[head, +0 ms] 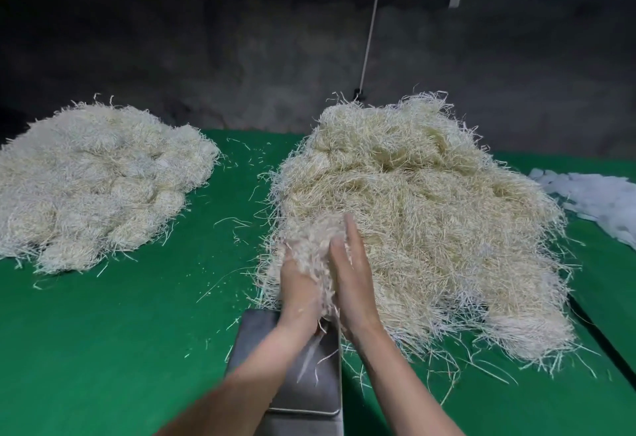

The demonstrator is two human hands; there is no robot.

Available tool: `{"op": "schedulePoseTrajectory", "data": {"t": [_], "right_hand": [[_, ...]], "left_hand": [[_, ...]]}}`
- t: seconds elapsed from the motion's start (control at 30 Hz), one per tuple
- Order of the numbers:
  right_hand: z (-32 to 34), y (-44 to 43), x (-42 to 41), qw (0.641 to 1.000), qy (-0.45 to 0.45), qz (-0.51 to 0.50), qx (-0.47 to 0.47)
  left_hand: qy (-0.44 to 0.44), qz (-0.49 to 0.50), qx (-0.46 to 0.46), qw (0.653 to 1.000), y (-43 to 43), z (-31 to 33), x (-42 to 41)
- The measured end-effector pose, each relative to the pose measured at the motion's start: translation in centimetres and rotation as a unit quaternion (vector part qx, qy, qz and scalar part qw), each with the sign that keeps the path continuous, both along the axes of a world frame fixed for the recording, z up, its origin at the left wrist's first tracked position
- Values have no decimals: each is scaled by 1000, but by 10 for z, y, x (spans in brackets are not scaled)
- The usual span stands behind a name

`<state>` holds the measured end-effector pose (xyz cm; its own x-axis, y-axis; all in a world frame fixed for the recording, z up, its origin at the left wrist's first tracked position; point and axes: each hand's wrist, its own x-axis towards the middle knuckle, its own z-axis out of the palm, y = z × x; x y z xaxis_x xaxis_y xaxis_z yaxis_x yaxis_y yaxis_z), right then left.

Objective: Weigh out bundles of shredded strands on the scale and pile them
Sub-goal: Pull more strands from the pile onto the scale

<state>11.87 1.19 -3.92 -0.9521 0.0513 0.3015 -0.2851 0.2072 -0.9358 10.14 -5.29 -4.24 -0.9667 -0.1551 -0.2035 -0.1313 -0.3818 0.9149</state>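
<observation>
Bundle of pale cream shredded strands [315,246]: held pressed between both hands, just beyond the 12 o'clock edge of the grey steel scale platform [292,377] and against the near foot of the large loose heap of straw-coloured strands [423,208].
Left hand [297,287]: set at 9 o'clock of the bundle; fingers are buried in strands, so the grip cannot be told.
Right hand [352,274]: set at 3 o'clock of the bundle; fingers straight, palm pressed flat against it.
Pile of rounded cream bundles [96,181]: laid at 10 o'clock on the green table cloth [137,332], well apart from both hands.
</observation>
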Motion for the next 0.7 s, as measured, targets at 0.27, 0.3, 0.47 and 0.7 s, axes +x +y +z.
{"op": "schedulePoseTrajectory", "data": {"t": [0.27,0.3,0.47,0.7], "right_hand": [[-28,-16,8,993,-44,-75,80],[-29,-13,4,993,-46,-73,84],[-19,3,-14,988,-84,-116,61],[-4,17,-40,992,-35,-121,23]], "left_hand": [[-107,18,77,991,3,14,-12],[-109,33,19,993,8,11,-10],[-120,-1,-59,991,10,0,-5],[-81,-20,-92,992,16,2,-8]]}}
